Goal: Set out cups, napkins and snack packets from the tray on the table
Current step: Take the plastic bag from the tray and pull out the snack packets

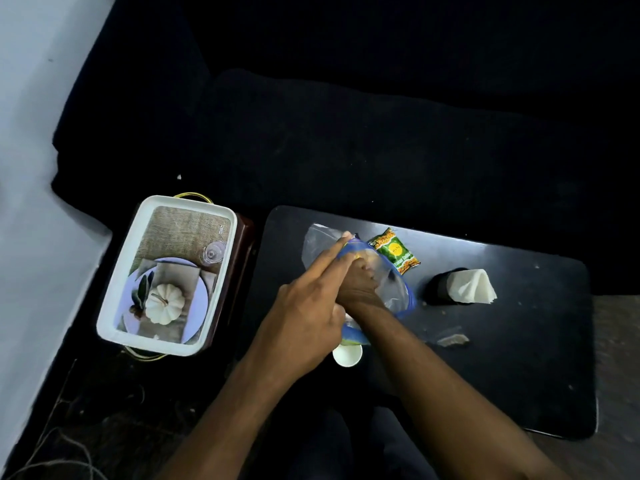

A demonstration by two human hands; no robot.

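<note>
The black table [502, 375] is bearing a dark cup [438, 285] holding napkins [472, 285]; the right hand [360, 282] is gripping a clear bag [398, 292], the left hand [308, 317] touching it with straight fingers.

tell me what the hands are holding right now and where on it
A clear plastic bag with a blue edge. The right hand grips it around its middle; the left hand lays straight fingers on its far blue edge.

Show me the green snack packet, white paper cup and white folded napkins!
green snack packet [394, 250], head view, on its yellow circle
white paper cup [347, 355], head view, on its round end
white folded napkins [471, 286], head view, on the middle fold
</note>
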